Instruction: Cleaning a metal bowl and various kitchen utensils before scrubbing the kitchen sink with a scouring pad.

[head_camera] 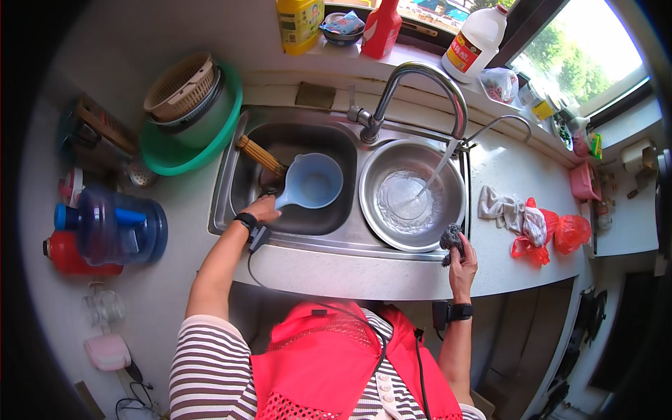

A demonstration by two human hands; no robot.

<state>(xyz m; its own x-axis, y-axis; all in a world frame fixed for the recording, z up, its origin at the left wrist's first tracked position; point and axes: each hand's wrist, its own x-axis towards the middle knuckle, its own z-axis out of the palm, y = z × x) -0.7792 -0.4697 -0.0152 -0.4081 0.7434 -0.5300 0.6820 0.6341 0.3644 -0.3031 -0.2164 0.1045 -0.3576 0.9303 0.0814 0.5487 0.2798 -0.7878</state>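
My left hand (263, 208) is closed around the handle of a light-blue plastic water ladle (315, 181), which is over the left sink basin (310, 223). Behind the ladle's handle, a bamboo pot brush (260, 153) leans in the same basin. In my right hand (463, 265) is a dark grey scouring pad (451, 237), held by the near right rim of a stainless-steel bowl (370, 210). That bowl sits over the right side of the sink. Water runs from the chrome faucet (407, 71) into it, and the water inside is rippling.
Green basin (233, 128) with a beige colander (178, 86) stands at the left. Near it lies a blue water jug (123, 226). A grey rag (499, 207) and red plastic bags (569, 233) rest on the right counter. Bottles, including a white jug (475, 44), line the windowsill.
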